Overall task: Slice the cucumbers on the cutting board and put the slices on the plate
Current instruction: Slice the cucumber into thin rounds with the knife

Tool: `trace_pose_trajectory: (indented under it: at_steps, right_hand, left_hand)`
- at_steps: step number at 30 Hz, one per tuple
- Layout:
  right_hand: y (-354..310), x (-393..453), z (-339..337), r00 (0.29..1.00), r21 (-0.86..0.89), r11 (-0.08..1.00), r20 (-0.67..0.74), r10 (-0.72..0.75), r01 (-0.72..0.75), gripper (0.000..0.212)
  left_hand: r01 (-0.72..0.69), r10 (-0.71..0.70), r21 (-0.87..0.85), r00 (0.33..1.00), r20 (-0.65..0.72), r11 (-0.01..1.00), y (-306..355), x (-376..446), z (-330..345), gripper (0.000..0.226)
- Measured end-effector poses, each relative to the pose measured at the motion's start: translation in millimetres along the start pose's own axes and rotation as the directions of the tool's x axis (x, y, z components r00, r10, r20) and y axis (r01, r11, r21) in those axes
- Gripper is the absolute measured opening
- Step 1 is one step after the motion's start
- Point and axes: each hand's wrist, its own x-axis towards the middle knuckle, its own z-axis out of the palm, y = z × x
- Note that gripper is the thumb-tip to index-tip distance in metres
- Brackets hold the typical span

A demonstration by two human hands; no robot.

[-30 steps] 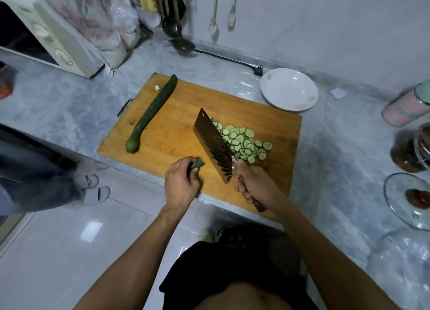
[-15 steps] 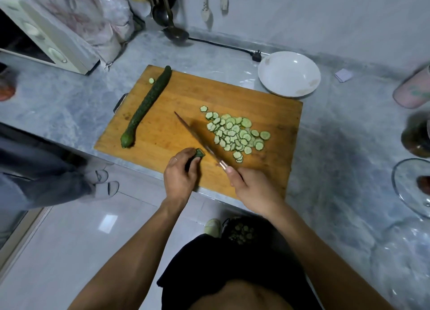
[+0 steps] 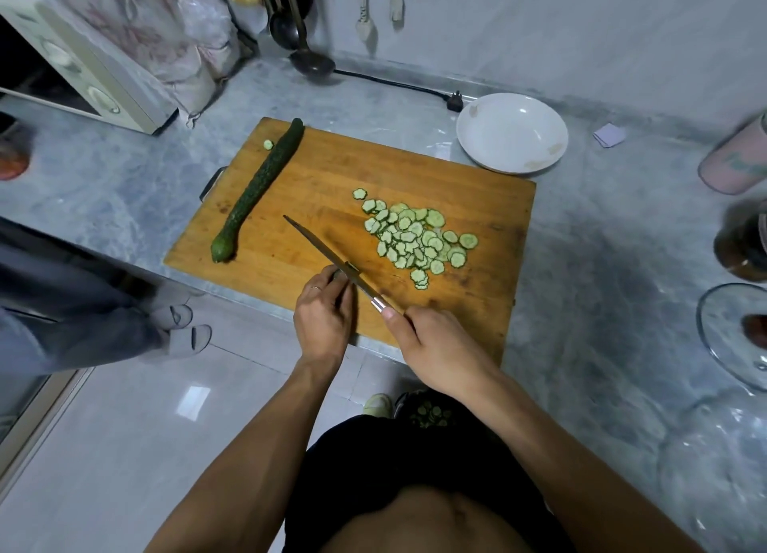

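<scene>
We stand at the rectangular wooden cutting board [image 3: 332, 179] on the grey marble counter [image 3: 602, 241]. Our right hand [image 3: 436, 345] is wrapped around the handle of the broad steel cleaver [image 3: 328, 253], its blade edge-on beside our left hand [image 3: 323, 316], whose curled fingers pinch a small dark green cucumber stub [image 3: 338, 274]. A heap of pale green cucumber slices [image 3: 415, 237] lies mid-board; a whole dark green cucumber [image 3: 257, 187] lies along the left edge. The round white plate [image 3: 512, 131] sits just beyond the board's far right corner.

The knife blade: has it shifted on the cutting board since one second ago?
Yes. The knife has tipped from leaning against the slice pile to upright, edge down at the left hand.
</scene>
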Motion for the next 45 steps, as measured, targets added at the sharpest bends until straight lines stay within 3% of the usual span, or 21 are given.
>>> trace_pose_trajectory:
  at_steps: [17, 28, 34, 45]
  right_hand:
    - [-7, 17, -9, 0.995, 0.183, 0.978, 0.055, 0.087, -0.096, 0.062]
    - [-4, 29, 18, 0.997, 0.069, 0.995, 0.002, 0.071, -0.071, 0.055]
    - [9, 24, 9, 0.996, 0.082, 0.993, -0.019, 0.090, -0.088, 0.058]
    - [19, 4, -4, 0.995, 0.036, 0.995, -0.048, 0.090, -0.089, 0.055]
  left_hand:
    - [-0.074, 0.076, 0.036, 0.994, -0.076, 0.997, -10, -1, 10, 0.022]
    - [-0.093, 0.098, 0.049, 0.989, -0.113, 0.994, -10, -2, 11, 0.019]
    - [-0.103, 0.102, -0.003, 0.990, -0.100, 0.995, -10, -3, 9, 0.028]
    - [-0.119, 0.105, -0.103, 0.986, -0.126, 0.988, -10, -1, 2, 0.023]
